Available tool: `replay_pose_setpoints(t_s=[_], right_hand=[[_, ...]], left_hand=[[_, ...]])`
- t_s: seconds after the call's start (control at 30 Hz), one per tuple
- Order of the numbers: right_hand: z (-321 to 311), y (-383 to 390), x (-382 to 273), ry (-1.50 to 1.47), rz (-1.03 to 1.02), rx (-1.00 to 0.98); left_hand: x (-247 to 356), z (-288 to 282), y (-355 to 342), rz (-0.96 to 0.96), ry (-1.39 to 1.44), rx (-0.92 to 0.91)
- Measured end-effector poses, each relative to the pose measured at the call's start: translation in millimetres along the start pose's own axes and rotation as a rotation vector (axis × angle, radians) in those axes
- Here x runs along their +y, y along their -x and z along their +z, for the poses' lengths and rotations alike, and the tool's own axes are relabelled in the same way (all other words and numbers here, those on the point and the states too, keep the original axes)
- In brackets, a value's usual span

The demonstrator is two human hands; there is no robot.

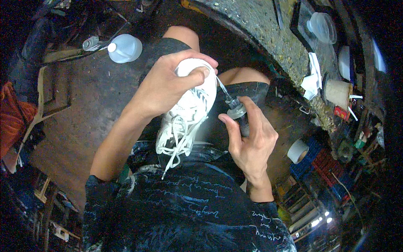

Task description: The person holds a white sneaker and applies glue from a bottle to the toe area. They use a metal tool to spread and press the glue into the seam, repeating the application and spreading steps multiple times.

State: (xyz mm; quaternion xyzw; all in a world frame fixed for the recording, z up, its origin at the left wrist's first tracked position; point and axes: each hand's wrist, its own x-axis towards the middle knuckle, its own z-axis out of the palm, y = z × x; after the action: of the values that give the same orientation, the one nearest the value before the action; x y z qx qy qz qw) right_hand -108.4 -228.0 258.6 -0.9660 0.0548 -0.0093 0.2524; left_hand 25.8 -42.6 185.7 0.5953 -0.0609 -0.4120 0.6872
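Observation:
A white lace-up sneaker (191, 107) rests over my lap, toe pointing away and loose laces hanging toward me. My left hand (157, 86) is closed around its toe, the thumb pressed on top and the fingers at the far side. In my right hand (256, 145) is a small clear applicator bottle (236, 111) with a thin nozzle, pinched between thumb and fingers. The nozzle slants up toward the right edge of the shoe's toe; whether its tip touches the sole there I cannot tell. The lower part of the bottle is dark and partly hidden by my fingers.
A translucent jug (128, 48) with a white cap stands on the floor at the far left. A rough worktop (268, 40) curves along the far right, with white crumpled paper (311, 82) and a clear plastic tub (323, 27). A tape roll (297, 151) lies right of my hand.

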Motion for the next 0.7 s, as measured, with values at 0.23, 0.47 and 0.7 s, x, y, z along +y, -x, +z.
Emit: replay_pose_setpoints(t_s=[0.23, 0.47, 0.7], right_hand=[[-2.0, 0.9, -2.5, 0.0, 0.018, 0.006], [-1.4, -2.1, 0.0, 0.001, -0.026, 0.013], [0.2, -5.3, -0.3, -0.011, -0.052, 0.02]], left_hand=[[2.7, 0.8, 1.4, 0.016, 0.016, -0.004], [5.3, 2.1, 1.6, 0.022, 0.017, -0.002], [1.6, 3.8, 0.1, 0.052, 0.023, 0.042]])
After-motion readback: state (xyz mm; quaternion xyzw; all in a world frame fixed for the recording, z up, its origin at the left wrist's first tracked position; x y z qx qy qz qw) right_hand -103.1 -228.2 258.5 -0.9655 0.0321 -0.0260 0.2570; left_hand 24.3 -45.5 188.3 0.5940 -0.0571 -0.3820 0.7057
